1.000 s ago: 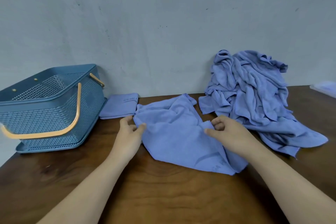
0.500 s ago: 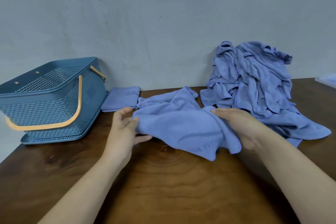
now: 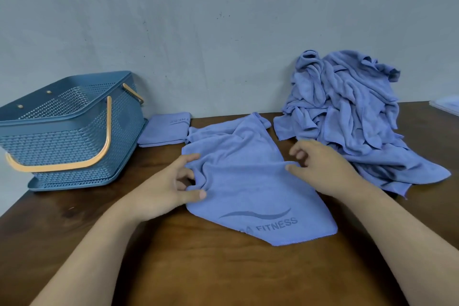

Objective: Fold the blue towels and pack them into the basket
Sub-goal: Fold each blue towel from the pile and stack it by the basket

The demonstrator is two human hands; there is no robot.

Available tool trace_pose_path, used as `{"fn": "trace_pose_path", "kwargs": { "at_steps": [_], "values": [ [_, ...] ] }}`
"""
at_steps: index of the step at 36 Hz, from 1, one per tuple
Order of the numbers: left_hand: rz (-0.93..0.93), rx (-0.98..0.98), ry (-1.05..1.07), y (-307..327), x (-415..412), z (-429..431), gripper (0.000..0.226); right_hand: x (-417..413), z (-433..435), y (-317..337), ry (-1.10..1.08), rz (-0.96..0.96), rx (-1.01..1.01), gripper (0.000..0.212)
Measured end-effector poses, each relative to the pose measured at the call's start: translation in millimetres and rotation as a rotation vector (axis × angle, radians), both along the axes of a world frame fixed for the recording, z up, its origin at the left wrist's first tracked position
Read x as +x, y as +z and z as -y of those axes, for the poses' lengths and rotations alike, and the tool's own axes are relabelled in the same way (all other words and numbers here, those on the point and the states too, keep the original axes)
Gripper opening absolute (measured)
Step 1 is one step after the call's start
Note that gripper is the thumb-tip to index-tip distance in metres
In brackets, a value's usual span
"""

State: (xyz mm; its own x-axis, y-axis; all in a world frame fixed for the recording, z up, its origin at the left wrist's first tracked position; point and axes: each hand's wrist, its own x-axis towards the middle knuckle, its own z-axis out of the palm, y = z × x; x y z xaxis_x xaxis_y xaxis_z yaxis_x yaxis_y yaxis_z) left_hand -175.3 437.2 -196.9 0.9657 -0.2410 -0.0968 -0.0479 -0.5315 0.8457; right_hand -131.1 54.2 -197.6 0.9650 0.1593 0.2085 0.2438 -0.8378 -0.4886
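Blue towel (image 3: 248, 181) lies spread and rumpled on the dark wooden desk (image 3: 223, 276), in the middle between both arms, with one corner pointing toward the person. Near that corner it shows a printed curved swoosh and the word FITNESS (image 3: 277, 223). Its far corner reaches almost to the grey wall (image 3: 223, 32).

The left grip (image 3: 164, 191) is grasping the towel's left edge: thumb and curled fingers gather a bunch of cloth between them. The right grip (image 3: 325, 169) is at the towel's right edge. Its thumb tip touches the cloth and its fingers are curled just above. Whether any cloth is pinched there I cannot tell.

A folded towel (image 3: 164, 129) of the same blue sits flat at the back of the desk, against the wall. It is just beside the spread towel's far left corner, with its print facing up. Left of it stands the blue perforated plastic basket (image 3: 62, 141), with one orange handle (image 3: 107, 126) hanging down over its near wall. Its inside is only partly visible, and the part that shows holds no cloth.

On the right, a heap of unfolded towels (image 3: 347, 112) leans against the wall and spills forward onto the desk behind the right forearm. Its near left edge lies just beside the spread towel's far corner. A pale flat object (image 3: 447, 104) shows at the desk's far right edge, too cropped to identify.
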Motion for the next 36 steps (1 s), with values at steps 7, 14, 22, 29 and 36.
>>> {"fn": "trace_pose_path", "kwargs": {
  "at_steps": [7,14,22,29,36],
  "values": [
    [-0.006,-0.041,-0.171,5,-6,-10,0.106,-2,-17,-15,0.462,-0.032,-0.089,0.036],
    [0.095,-0.503,-0.009,13,-3,0,0.073,2,-13,-17,0.402,-0.108,-0.226,0.048],
    [-0.224,-0.214,0.142,-2,0,0,0.044,2,-5,-10,0.397,-0.103,-0.155,0.038],
    [0.253,0.242,0.221,-9,6,2,0.019,-10,-3,3,0.420,-0.039,-0.102,0.037],
    [0.690,0.477,-0.068,-16,5,31,0.025,-16,-13,6,0.391,-0.127,0.121,0.045]
  ]
}}
